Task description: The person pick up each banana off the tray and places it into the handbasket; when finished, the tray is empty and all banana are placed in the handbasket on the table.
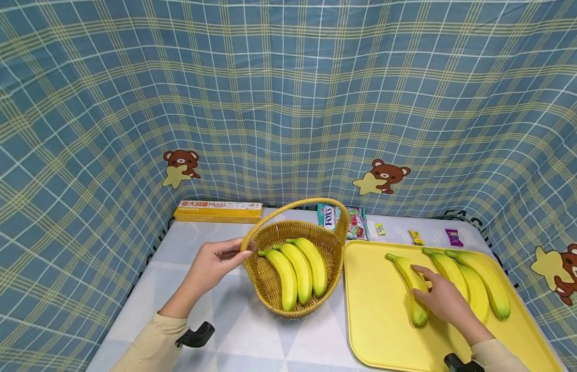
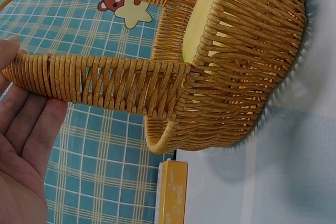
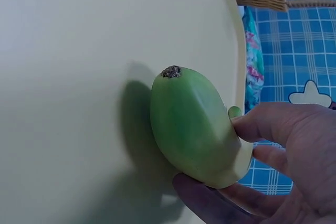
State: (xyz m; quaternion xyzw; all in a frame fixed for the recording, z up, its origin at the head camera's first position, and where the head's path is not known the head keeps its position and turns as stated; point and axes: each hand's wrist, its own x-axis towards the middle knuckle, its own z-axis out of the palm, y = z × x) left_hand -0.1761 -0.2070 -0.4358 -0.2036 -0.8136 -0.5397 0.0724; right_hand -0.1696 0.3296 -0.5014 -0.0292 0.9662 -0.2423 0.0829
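My left hand [image 1: 214,261] pinches the left side of the arched handle [image 2: 105,80] of a wicker basket [image 1: 295,226]. The basket stands on the table, tilted so that its inside faces me, and three yellow bananas [image 1: 299,271] lie side by side in it. Over the yellow tray [image 1: 369,320], my right hand [image 1: 443,297] grips the leftmost banana [image 1: 419,314] there, thumb on one side and fingers on the other. In the right wrist view the green-tinged end of this banana [image 3: 184,114] points at the camera. Other bananas [image 1: 490,281] lie right of the hand, partly hidden by it.
A yellow pasta box [image 1: 218,213] lies at the back left. Behind the basket is a FOX'S candy bag [image 1: 358,225]. Small wrapped candies [image 1: 416,237] lie along the tray's back edge, a purple one [image 1: 454,237] among them. Plaid cloth [image 1: 288,103] walls surround the table.
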